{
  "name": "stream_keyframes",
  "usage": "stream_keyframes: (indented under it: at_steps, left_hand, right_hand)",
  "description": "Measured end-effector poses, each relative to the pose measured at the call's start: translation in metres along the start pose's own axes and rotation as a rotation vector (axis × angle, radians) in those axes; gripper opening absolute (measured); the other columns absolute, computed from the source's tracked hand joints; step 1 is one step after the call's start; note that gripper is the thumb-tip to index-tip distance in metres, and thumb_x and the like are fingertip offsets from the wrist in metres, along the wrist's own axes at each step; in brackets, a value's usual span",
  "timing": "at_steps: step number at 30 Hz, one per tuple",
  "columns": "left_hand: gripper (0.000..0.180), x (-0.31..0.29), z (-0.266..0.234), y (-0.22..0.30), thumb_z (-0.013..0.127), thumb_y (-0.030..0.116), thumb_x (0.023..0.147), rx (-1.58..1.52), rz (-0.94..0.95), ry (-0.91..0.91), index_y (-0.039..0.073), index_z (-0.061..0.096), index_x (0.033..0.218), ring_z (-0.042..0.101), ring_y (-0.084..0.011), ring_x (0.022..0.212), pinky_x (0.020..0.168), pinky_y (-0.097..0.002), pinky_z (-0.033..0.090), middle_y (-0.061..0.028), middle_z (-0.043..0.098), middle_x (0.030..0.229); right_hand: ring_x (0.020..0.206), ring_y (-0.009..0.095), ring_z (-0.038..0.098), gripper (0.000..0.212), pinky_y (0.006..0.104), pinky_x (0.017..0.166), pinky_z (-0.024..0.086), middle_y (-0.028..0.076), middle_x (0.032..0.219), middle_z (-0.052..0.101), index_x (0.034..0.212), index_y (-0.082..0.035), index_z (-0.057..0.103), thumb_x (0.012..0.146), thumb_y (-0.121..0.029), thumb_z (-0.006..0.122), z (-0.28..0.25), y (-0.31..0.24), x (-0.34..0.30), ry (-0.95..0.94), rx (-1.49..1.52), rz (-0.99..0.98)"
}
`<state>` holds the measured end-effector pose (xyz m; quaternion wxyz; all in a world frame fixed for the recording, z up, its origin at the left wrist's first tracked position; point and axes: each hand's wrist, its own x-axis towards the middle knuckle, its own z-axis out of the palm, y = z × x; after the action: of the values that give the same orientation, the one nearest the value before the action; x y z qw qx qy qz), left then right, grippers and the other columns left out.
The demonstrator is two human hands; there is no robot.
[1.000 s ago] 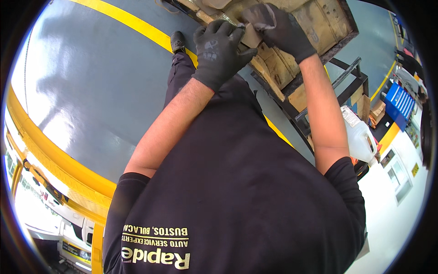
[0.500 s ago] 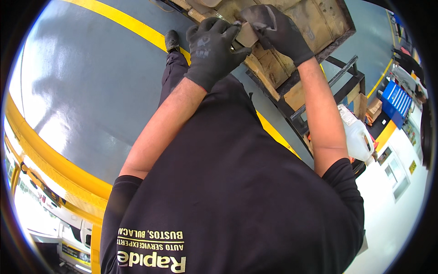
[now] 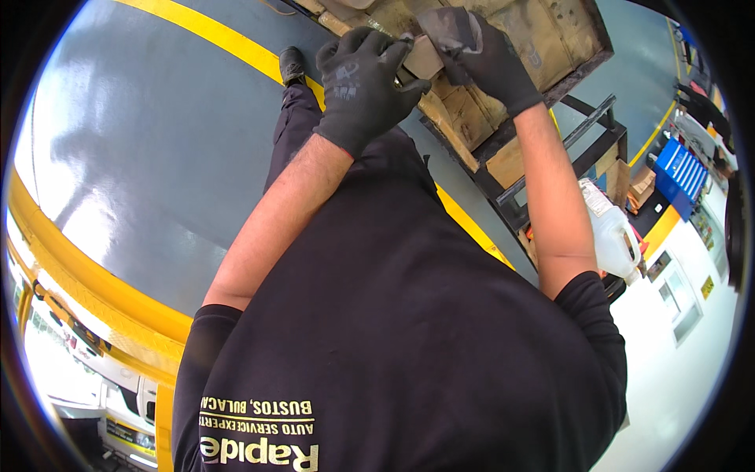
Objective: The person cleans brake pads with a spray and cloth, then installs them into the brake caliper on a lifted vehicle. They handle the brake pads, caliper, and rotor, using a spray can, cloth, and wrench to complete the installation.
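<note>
Both my hands wear dark grey gloves and meet over a worn wooden surface at the top. My left hand [image 3: 363, 90] is closed on a flat, brownish-grey block [image 3: 425, 59], gripping its left end between curled fingers and thumb. Against the block's right side presses my right hand [image 3: 484, 63], its fingers bent and closed. A pale grey edge shows at the right fingers; whether it is a held piece or a worn patch of glove I cannot tell. The fingers hide part of the block.
The wooden-topped cart [image 3: 550, 39] has a dark metal frame [image 3: 586, 157]. Right of my arm stands a translucent plastic jug [image 3: 613, 240], with a blue tool chest [image 3: 683, 173] beyond. Yellow lines [image 3: 212, 31] cross the grey floor [image 3: 157, 157]; a yellow rail [image 3: 102, 287] curves at left.
The hands stay together at the block with only slight movement. The view has shifted a little, and the right hand sits slightly differently against the block.
</note>
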<state>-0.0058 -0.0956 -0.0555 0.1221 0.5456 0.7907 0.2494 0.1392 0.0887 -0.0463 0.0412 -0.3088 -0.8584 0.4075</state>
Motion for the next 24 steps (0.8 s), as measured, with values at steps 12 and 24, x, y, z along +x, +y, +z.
stream_keyframes:
  at_steps: [12,24]
  left_hand:
    - [0.060,0.001,0.007,-0.004,0.087,0.050,0.076,-0.016,0.035,0.034,0.021,0.076,0.128,0.058,-0.0277,0.126,0.103,-0.0542,0.037,0.0019,0.071,0.117]
    - [0.053,0.003,0.006,-0.004,0.086,0.047,0.076,-0.049,0.041,0.073,0.019,0.078,0.119,0.058,-0.0253,0.126,0.102,-0.0576,0.038,0.0014,0.072,0.111]
  right_hand:
    - [0.121,0.044,0.063,0.060,0.0501,0.105,0.051,0.024,0.136,0.063,0.139,-0.004,0.061,0.090,-0.036,0.076,0.010,0.033,0.019,0.056,-0.297,-0.203]
    - [0.101,0.041,0.070,0.038,0.0483,0.082,0.059,0.021,0.112,0.070,0.134,-0.005,0.058,0.099,-0.019,0.064,0.026,-0.021,-0.026,0.163,-0.541,-0.193]
